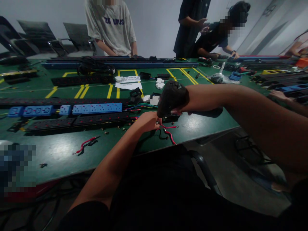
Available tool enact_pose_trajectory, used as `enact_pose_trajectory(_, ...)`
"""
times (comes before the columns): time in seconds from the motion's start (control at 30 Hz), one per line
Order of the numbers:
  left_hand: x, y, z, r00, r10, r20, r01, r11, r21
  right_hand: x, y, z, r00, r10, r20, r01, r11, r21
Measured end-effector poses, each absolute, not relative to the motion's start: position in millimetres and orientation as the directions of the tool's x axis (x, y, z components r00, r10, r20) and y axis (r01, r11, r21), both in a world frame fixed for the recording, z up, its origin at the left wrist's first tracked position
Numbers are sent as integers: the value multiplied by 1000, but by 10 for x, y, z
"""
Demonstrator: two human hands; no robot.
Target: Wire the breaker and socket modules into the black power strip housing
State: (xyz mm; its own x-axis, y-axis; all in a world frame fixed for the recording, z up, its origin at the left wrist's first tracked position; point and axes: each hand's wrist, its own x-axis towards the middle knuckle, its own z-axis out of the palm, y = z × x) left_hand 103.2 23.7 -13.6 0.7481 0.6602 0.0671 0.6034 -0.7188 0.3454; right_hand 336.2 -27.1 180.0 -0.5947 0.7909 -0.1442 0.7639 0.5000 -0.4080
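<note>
My left hand (149,121) is low over the green table at the near end of a black socket strip (101,118). Its fingers are closed beside red wires (171,127); what they pinch is hidden. My right hand (173,98), in what looks like a dark glove, is just above and right of it, fingers curled round a dark tool (210,112) whose end sticks out to the right under my forearm. The tool's tip is hidden. A blue socket strip (97,108) lies behind the black one.
Small screws (106,132) and a loose red wire (84,145) lie at the front left. White connectors (146,98) and paper labels (128,85) are behind my hands. Across the green table (204,126), a person in a grey shirt (112,29) and others stand or lean.
</note>
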Motion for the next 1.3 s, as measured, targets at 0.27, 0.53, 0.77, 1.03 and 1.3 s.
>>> enact_pose_trajectory(0.27,1060,288,-180,775,629,64,580,-747,325,3256,-223,1863,-556,795,-245,785,404,-470)
enact_pose_trajectory(0.53,1047,307,-160,788,615,17,576,-747,331,3259,-185,1878,-579,766,-279,795,455,-401)
enact_pose_trajectory(0.77,1047,201,-143,745,665,54,615,-716,331,3237,-249,1913,-644,724,-248,762,579,-290)
enact_pose_trajectory(1.03,1110,241,-194,725,689,20,651,-694,307,3249,-81,1907,-557,754,-348,814,411,-411)
enact_pose_trajectory(1.3,1110,206,-115,698,716,-9,682,-661,312,3303,82,1911,-524,742,-419,839,364,-404)
